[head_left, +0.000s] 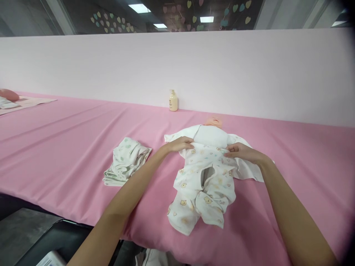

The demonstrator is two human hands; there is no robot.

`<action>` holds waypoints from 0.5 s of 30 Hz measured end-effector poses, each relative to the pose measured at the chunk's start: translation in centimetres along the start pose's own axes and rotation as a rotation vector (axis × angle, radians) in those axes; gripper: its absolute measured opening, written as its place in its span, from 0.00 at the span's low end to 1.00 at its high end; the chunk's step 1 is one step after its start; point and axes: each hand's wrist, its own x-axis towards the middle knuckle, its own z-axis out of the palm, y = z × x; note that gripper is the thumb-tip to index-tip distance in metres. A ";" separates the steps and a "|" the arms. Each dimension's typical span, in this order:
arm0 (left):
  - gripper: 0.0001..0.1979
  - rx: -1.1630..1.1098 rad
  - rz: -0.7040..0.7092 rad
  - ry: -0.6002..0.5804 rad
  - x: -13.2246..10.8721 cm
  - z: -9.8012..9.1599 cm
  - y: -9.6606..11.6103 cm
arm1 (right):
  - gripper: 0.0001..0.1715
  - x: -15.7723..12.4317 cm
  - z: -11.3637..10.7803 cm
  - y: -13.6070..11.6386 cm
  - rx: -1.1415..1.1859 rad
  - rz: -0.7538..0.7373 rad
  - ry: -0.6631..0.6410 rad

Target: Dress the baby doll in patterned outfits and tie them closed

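A baby doll [213, 122] lies on its back, its head towards the wall. It wears a white baby top [210, 136] with spread sleeves. Over its lower body and legs are white baby pants [191, 181] with a small bear print and an open slit at the crotch. My left hand [180, 144] has its fingers closed on the left end of the waistband. At the right end, my right hand [242, 152] pinches the waistband between thumb and fingers. The doll's legs are hidden inside the pants.
A folded stack of printed baby clothes [126, 160] lies left of the doll. By the white wall [111, 70] stands a cream pump bottle [173, 101]. Part of another doll [9, 95] rests on a mat at far left. The pink padded table [69, 147] ends near me.
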 end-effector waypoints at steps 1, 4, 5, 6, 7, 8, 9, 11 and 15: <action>0.10 0.108 0.048 0.058 0.0 0.1 0.2 | 0.27 0.0 0.0 0.0 -0.044 0.005 0.058; 0.08 0.369 0.189 0.209 0.2 1.0 0.8 | 0.28 0.5 0.1 0.3 -0.203 -0.013 0.263; 0.08 0.413 0.198 0.232 0.3 1.4 0.9 | 0.28 0.7 0.2 0.4 -0.247 -0.034 0.324; 0.08 0.433 0.177 0.260 0.5 2.0 0.8 | 0.27 1.0 0.4 0.5 -0.282 -0.056 0.375; 0.07 0.427 0.133 0.311 0.7 2.6 0.6 | 0.27 1.3 0.6 0.6 -0.307 -0.075 0.422; 0.07 0.396 0.073 0.386 0.9 3.2 0.3 | 0.26 1.7 0.9 0.8 -0.326 -0.084 0.471; 0.07 0.340 0.012 0.470 1.3 3.9 -0.1 | 0.26 2.1 1.3 0.9 -0.339 -0.083 0.528; 0.07 0.169 -0.105 0.615 2.0 4.9 -1.0 | 0.26 2.8 2.0 1.3 -0.340 -0.051 0.654; 0.09 -0.205 -0.297 0.630 3.5 5.6 -2.5 | 0.30 3.5 3.0 2.3 -0.165 0.055 0.803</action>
